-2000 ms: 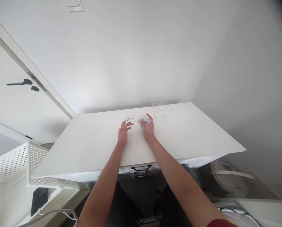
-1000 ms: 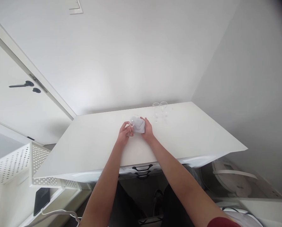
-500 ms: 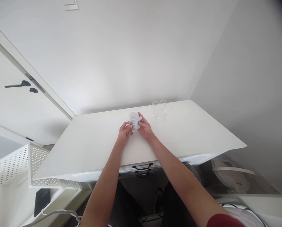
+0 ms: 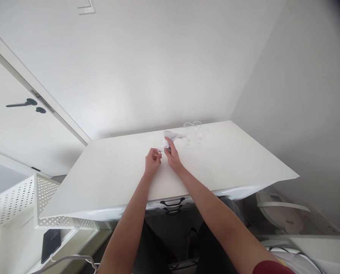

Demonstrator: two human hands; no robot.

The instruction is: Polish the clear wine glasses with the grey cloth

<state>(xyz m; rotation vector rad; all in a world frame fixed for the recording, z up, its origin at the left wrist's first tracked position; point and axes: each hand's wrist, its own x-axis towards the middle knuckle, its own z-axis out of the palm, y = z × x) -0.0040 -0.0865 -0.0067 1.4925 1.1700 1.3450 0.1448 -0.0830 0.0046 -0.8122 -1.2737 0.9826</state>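
Both my hands meet over the middle of the white table (image 4: 107, 179). My left hand (image 4: 153, 161) is closed in a pinch on the stem of a clear wine glass (image 4: 163, 145) that tilts up and away. My right hand (image 4: 172, 155) is closed on a pale grey cloth (image 4: 174, 135), which trails up and to the right from the glass bowl. The glass is transparent and hard to make out.
Two more clear glasses (image 4: 192, 131) stand upright at the table's far edge, right of my hands. Black drawer handles (image 4: 172, 203) show under the table front. A white perforated rack (image 4: 12, 201) is at lower left, a door with a black handle (image 4: 24, 103) to the left.
The glass went from lying on the table to being lifted in my left hand. My right hand worked the cloth around the bowl, and the cloth now trails out to the right.
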